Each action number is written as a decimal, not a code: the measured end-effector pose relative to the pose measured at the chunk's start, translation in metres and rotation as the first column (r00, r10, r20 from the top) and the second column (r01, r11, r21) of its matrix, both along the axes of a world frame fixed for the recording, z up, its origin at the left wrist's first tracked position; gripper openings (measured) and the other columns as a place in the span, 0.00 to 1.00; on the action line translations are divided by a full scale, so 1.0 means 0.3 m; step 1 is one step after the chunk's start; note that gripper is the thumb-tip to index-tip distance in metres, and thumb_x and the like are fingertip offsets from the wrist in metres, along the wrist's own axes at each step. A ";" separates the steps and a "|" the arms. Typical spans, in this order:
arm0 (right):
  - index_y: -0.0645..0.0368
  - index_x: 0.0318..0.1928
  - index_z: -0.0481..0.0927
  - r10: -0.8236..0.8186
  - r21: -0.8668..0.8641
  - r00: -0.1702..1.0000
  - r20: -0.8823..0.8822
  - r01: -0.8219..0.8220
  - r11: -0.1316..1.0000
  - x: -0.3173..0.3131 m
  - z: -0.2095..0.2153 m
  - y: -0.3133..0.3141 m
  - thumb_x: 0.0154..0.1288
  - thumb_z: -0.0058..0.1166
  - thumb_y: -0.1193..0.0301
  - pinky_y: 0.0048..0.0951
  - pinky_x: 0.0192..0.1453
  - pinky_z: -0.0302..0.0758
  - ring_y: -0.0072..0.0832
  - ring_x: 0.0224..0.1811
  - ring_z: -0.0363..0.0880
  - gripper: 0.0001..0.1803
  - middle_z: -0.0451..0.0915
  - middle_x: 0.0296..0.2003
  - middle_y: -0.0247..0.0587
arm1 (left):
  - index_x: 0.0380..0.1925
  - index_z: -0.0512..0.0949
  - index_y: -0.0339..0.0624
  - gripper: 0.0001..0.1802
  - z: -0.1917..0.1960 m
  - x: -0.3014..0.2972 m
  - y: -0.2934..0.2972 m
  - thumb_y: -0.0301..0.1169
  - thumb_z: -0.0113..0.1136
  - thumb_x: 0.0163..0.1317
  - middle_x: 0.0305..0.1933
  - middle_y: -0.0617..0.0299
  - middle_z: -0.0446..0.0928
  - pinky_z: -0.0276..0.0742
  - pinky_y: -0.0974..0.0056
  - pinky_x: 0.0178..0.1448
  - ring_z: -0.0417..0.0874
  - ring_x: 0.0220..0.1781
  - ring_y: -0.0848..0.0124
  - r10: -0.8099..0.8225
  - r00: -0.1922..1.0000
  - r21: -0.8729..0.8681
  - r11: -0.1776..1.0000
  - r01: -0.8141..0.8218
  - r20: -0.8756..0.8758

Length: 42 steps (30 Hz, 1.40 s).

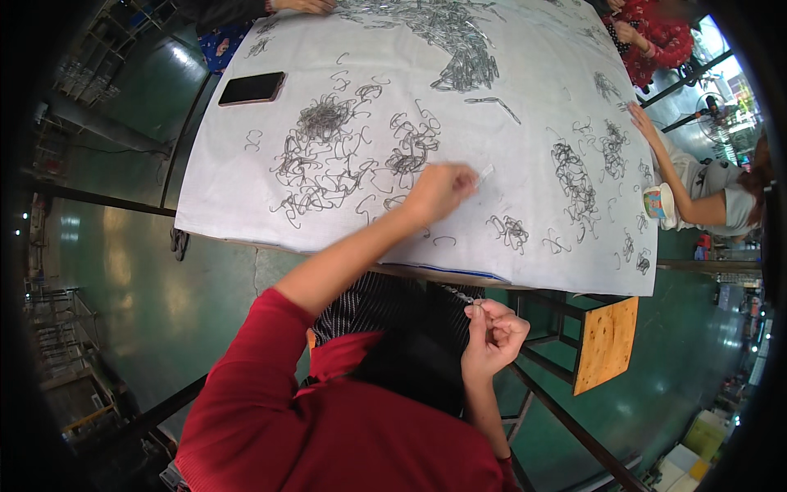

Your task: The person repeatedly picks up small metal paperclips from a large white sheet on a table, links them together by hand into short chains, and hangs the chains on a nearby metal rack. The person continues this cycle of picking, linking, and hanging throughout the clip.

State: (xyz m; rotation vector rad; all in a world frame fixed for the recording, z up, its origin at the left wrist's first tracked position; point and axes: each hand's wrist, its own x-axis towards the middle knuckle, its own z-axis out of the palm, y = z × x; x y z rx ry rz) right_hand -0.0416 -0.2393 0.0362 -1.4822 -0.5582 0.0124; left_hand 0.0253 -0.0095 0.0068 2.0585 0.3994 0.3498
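My left hand [443,193] reaches over the white-covered table [525,156], its fingers pinched and slightly blurred. A small pale, shiny piece [485,174] shows at its fingertips; its exact kind is unclear. Close by lie heaps of thin, curved wire hooks [407,157], partly hidden by my forearm. Below the table's near edge, over my lap, my right hand [494,338] is closed, thumb against fingers. From that pinch a thin, shiny metal strip [456,293] sticks out toward the upper left. Toward the far side lies a large pile of slim, shiny metal pieces [467,61].
A dark phone [252,88] rests at the table's left. More wire hooks [575,184] are scattered on the right. Another person's hand [643,123] touches the right edge beside a tub [655,202]; other people sit at the far side. A wooden stool [607,344] stands below.
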 end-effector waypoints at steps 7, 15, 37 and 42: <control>0.59 0.37 0.59 0.027 -0.036 0.998 0.054 -0.025 0.999 -0.003 0.003 0.033 0.60 0.52 0.89 0.24 0.39 0.80 0.26 0.34 0.80 0.17 0.77 0.36 0.51 | 0.38 0.78 0.33 0.09 0.244 -0.340 -0.230 0.25 0.65 0.58 0.31 0.60 0.83 0.78 0.72 0.37 0.82 0.30 0.77 -0.036 0.997 -0.416 0.907 0.060 0.065; 0.61 0.36 0.60 0.033 -0.039 0.995 0.090 -0.030 0.999 -0.032 0.011 0.034 0.59 0.54 0.89 0.24 0.40 0.79 0.25 0.33 0.79 0.16 0.78 0.35 0.50 | 0.35 0.80 0.34 0.07 0.259 -0.400 -0.281 0.24 0.65 0.57 0.31 0.58 0.83 0.79 0.71 0.36 0.84 0.31 0.75 0.073 0.981 -0.288 0.958 -0.018 0.182; 0.64 0.43 0.67 0.081 -0.114 0.997 0.003 -0.080 0.990 0.107 -0.073 0.043 0.62 0.51 0.83 0.29 0.41 0.76 0.29 0.33 0.76 0.10 0.76 0.37 0.47 | 0.32 0.82 0.47 0.07 0.156 -0.465 -0.243 0.29 0.68 0.52 0.34 0.70 0.81 0.69 0.64 0.50 0.79 0.45 0.70 -0.001 0.921 -0.047 0.999 0.021 0.390; 0.64 0.37 0.76 0.539 -0.574 0.832 0.133 -0.379 0.726 0.323 0.007 0.479 0.64 0.53 0.78 0.24 0.39 0.74 0.27 0.34 0.76 0.03 0.76 0.30 0.39 | 0.32 0.81 0.48 0.07 0.109 -0.488 -0.231 0.33 0.68 0.53 0.34 0.71 0.79 0.68 0.63 0.50 0.78 0.43 0.71 -0.030 0.924 0.022 0.999 0.023 0.381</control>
